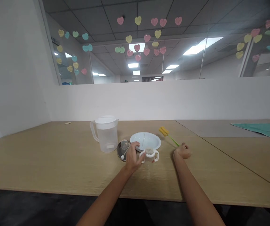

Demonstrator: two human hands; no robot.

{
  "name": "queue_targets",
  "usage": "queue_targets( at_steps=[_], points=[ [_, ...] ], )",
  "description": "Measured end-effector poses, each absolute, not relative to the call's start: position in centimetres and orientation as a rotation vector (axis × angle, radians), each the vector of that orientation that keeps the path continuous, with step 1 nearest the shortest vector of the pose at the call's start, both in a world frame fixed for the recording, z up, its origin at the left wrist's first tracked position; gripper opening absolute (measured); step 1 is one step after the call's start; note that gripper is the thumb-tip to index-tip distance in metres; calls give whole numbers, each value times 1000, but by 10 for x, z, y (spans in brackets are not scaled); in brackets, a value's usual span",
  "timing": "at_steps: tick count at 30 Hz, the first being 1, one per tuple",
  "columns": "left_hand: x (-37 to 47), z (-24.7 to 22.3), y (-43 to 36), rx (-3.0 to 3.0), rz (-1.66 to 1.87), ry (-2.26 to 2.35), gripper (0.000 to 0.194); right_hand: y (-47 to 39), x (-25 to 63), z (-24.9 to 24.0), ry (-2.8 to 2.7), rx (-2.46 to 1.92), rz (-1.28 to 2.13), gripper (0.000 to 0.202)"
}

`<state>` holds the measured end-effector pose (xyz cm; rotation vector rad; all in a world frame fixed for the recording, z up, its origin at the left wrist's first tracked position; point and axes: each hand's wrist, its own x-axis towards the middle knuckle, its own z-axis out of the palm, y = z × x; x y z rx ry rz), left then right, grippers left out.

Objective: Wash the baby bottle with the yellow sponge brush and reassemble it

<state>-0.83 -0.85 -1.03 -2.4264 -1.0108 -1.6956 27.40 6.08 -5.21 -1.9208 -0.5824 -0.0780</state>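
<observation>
My left hand (133, 157) is beside a small clear cup with white handles (149, 155), its fingers apart and curved near the left handle; whether they touch it is unclear. Behind the cup lies a white oval plate (146, 140). Left of my left hand, a dark round tray (120, 153) holds a small clear dome-shaped piece (124, 144) and a thin piece with a white end (122, 157). My right hand (183, 151) is closed at the lower end of the green stem of a yellow flower (164, 131), which points to the upper left.
A clear lidded pitcher (108, 135) stands left of the tray. A small pale object (67, 123) lies at the table's back left. Green cloth (264, 128) covers part of the back right. A white wall (149, 100) with windows rises behind the wooden table (55, 163).
</observation>
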Motion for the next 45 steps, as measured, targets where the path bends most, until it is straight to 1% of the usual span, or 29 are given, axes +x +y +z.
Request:
queue_targets(
  at_steps=[2,3,7,10,14,17,19,21,23,26,28,30,33,37,39,42,45],
  points=[
    [-20,-6,1,-2204,-1718,-1222,25,61,270,-49,-447,-1989,-45,49],
    [-27,-4,6,-2137,-1666,-1338,23,60,268,-48,-416,-2006,-22,47],
    [-44,-4,23,-2142,-1159,-1757,30,60,257,-45,-590,-2012,55,38],
    [-46,-8,27,-2161,-902,-1882,37,58,248,-44,-800,-2007,104,28],
    [-44,-10,26,-2201,-837,-1851,46,54,238,-39,-989,-2016,112,19],
    [-43,-9,26,-2187,-812,-1866,51,48,234,-28,-1046,-2004,64,24],
    [-44,-7,26,-2150,-812,-1888,51,45,230,-18,-1069,-1971,12,29],
    [-45,-4,25,-2105,-827,-1901,45,42,224,-7,-1160,-1865,-27,32],
    [-46,-1,23,-2063,-854,-1904,35,41,216,2,-1357,-1656,16,33],
    [-50,7,19,-2022,-894,-1901,24,43,200,10,-1591,-1390,281,37],
    [-53,13,16,-2000,-942,-1895,22,47,192,12,-1681,-1329,454,39],
    [-55,19,15,-1972,-1069,-1918,21,54,186,13,-1828,-1357,521,37],
    [-55,30,16,-1986,-1390,-1896,17,67,180,17,-2032,-1459,471,32],
    [-42,44,26,-2184,-1734,-1596,15,82,169,21,-2116,-1462,446,30],
    [-31,48,33,-2273,-1832,-1465,15,87,163,20,-2147,-1450,456,25],
    [-15,50,43,-2373,-1927,-1363,13,90,159,15,-2143,-1486,460,11],
    [-4,46,48,-2480,-1923,-1315,13,90,163,13,-2061,-1549,438,10]
  ],
)
